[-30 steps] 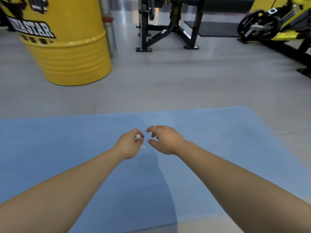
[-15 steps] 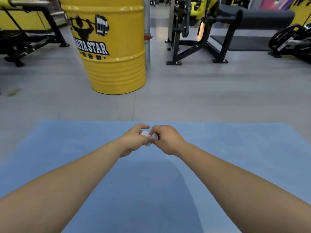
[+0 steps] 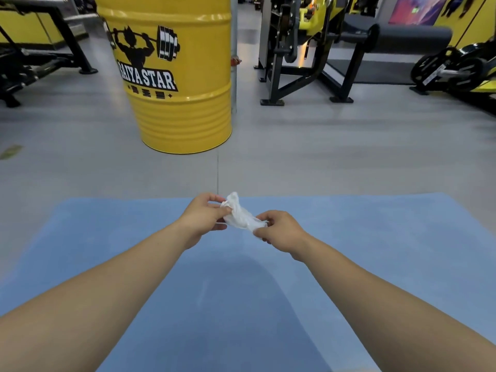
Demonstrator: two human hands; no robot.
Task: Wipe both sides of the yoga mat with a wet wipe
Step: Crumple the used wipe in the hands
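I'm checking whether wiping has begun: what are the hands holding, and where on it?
A crumpled white wet wipe, pinched at opposite ends: left hand at its upper end, right hand at its lower end, above the blue yoga mat.

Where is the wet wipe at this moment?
In the head view the wet wipe is near the centre, pinched between the left hand and the right hand, above the blue yoga mat.

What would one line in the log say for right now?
step: opening wipe | left hand: pinching wet wipe | right hand: pinching its other end | yoga mat: flat on floor, wipe held above it
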